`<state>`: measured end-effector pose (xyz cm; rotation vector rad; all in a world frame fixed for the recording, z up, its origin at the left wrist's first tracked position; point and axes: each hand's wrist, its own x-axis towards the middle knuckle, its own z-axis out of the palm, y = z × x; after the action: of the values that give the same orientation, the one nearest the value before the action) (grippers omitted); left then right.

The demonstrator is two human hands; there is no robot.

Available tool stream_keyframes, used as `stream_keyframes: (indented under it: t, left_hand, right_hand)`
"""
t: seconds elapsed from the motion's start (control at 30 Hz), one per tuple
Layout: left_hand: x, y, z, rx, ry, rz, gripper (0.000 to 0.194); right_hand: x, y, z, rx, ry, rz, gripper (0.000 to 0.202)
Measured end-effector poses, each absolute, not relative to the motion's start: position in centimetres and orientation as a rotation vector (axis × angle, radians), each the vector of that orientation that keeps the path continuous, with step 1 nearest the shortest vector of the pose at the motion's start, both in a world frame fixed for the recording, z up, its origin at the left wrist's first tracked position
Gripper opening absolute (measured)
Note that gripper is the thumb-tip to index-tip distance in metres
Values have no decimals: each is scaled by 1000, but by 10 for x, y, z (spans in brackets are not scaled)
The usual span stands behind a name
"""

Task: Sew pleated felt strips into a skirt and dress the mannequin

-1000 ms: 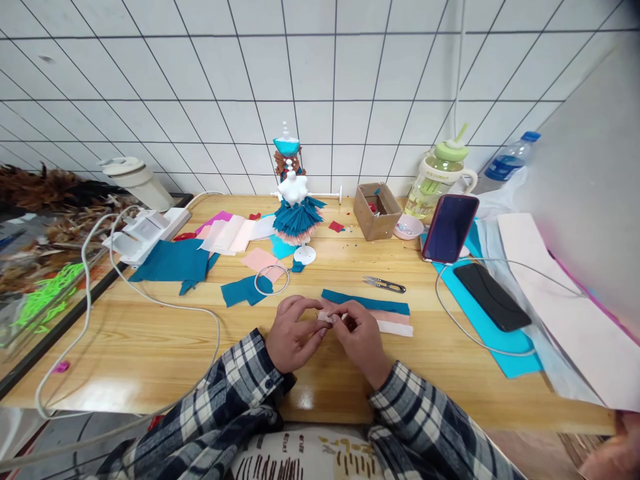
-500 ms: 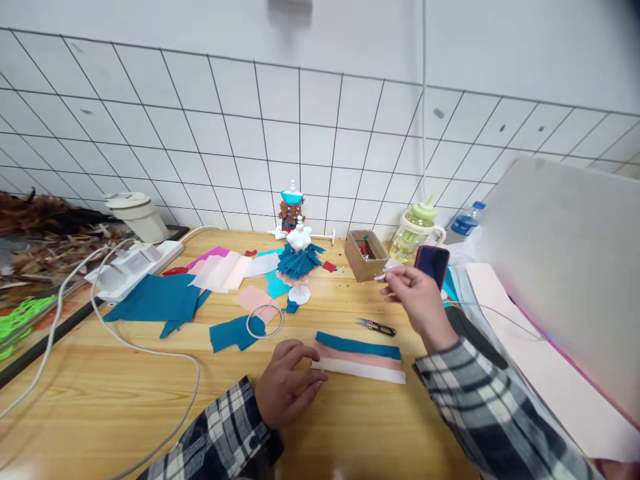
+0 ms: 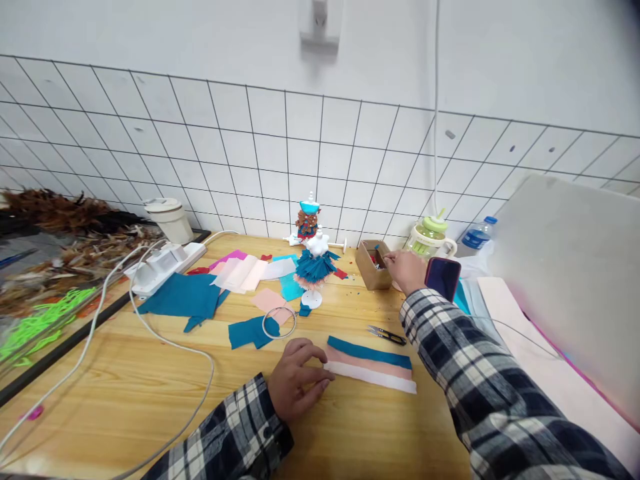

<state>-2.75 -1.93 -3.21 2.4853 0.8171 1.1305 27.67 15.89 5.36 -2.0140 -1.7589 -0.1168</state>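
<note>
My left hand (image 3: 296, 380) lies flat near the front edge of the bench (image 3: 125, 373), fingers spread loosely, their tips pressing the left end of the layered felt strips (image 3: 373, 363): teal, pink and white bands stacked edge to edge. My right hand (image 3: 406, 270) reaches far back to the small cardboard box (image 3: 373, 265) near the wall edge, fingertips at its rim; whether they pinch anything I cannot tell. Thread snips (image 3: 387, 335) lie just behind the strips. A miniature mannequin (image 3: 315, 257) in a teal skirt stands left of the box, and a phone (image 3: 443, 279) leans just right of my right hand.
</note>
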Motion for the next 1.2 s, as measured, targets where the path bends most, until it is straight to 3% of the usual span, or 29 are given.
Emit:
stream_keyframes:
  t: [0.17, 0.4, 0.53, 0.73, 0.9, 1.03, 1.2]
  left_hand:
    - [-26, -21, -30, 2486, 872, 1220, 25]
    - [-29, -25, -26, 2482, 1096, 1337, 28]
    - [-25, -27, -26, 2559, 1088, 1275, 24]
    - [-22, -28, -27, 2640, 1035, 1233, 20]
    - [-22, -29, -28, 2630, 1095, 1209, 20]
    - [-21, -29, -29, 2641, 1082, 1201, 21]
    - [-20, -30, -27, 2637, 1035, 1163, 20]
  right_hand:
    - [257, 127, 70, -1827, -1689, -79, 27]
    - [188, -5, 44, -1229, -1894, 560, 13]
    - [172, -39, 18, -1263, -1831, 748, 12]
    - [172, -38, 3, -1344, -1794, 767, 5]
    - [172, -39, -6, -1379, -1677, 740, 29]
    - [173, -40, -10, -1397, -1717, 818, 8]
    - [175, -39, -9, -1429, -1756, 899, 5]
